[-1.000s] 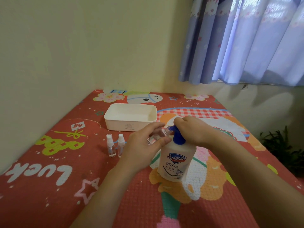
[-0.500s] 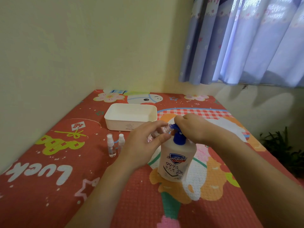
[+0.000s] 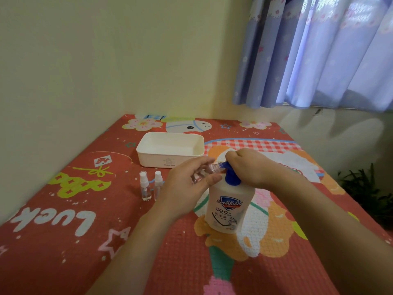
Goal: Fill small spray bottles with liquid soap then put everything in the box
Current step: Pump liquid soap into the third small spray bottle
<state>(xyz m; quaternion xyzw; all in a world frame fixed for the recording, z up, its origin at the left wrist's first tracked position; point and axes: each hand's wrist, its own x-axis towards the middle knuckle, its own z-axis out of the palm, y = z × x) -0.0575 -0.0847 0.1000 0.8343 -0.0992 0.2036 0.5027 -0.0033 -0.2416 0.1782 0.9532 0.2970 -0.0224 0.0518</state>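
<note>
Left hand (image 3: 187, 184) pinches a clear bottle (image 3: 205, 170) at the pump spout — right hand (image 3: 247, 167) (fingers curled) grips the blue pump (image 3: 230, 177).

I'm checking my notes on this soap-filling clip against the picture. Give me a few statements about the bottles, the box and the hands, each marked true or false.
1. The left hand holds a small clear bottle tilted at the soap dispenser's blue pump. True.
2. The white box already holds spray bottles. False: nothing shows inside it.
3. Two capped spray bottles stand upright on the mat. True.
4. The right hand rests flat on the mat. False: it is on top of the pump.
5. The soap dispenser lies on its side. False: it stands upright.
</note>
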